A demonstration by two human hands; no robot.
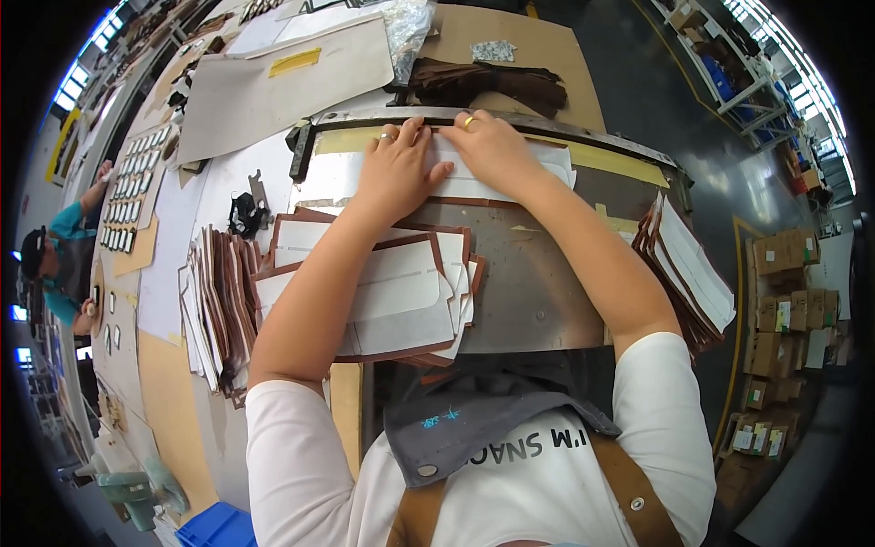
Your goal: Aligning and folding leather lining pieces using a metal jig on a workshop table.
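My left hand (401, 170) lies on a white, brown-edged panel (483, 173) on the metal work plate (538, 292), fingertips at the panel's far edge beside a dark bar (620, 142); its thumb is apart from the fingers. To its right, my right hand (488, 150) has curled fingers pinching that same edge, partly hiding it. Nearer me lie overlapping similar panels (365, 305). An upright-leaning bundle (219, 305) stands at left, and another (684, 269) sits at the plate's right edge.
Beyond the bar are a grey sheet (283, 91), dark brown strips (483, 87) and plastic (410, 32). A co-worker (59, 251) works at the left among small pieces (132, 187). A blue crate (214, 529) is lower left; stacked cartons (779, 337) line the right aisle.
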